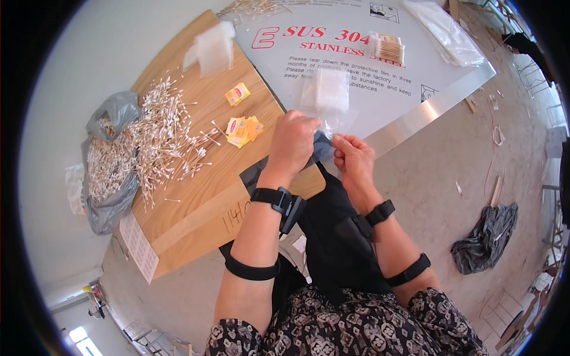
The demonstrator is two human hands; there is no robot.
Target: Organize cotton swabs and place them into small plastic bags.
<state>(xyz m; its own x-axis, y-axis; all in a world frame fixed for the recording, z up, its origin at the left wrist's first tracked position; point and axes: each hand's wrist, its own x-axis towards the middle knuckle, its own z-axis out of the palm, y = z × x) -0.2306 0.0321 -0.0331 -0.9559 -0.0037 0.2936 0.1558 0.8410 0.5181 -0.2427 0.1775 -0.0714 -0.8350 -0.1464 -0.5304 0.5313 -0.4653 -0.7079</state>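
Observation:
My left hand (293, 141) and my right hand (355, 159) are close together at the near edge of the metal sheet. Between them is a small clear plastic bag (328, 126), pinched by the fingers of both hands; its lower part is hard to make out. Just beyond lies a stack of small clear bags (332, 89). To the left of my left hand sit a small pile of yellow and orange cards (242, 132) and a single card (237, 94). A filled packet of cotton swabs (389, 47) rests farther off on the sheet.
Loose cotton swabs (169, 130) spread over the wooden board (190, 222), spilling from a grey plastic bag (113, 216). More clear bags (214, 50) lie at the board's far end. Large clear plastic sheets (442, 29) cover the metal sheet's (267, 59) far right corner. A dark bag (485, 237) lies on the floor.

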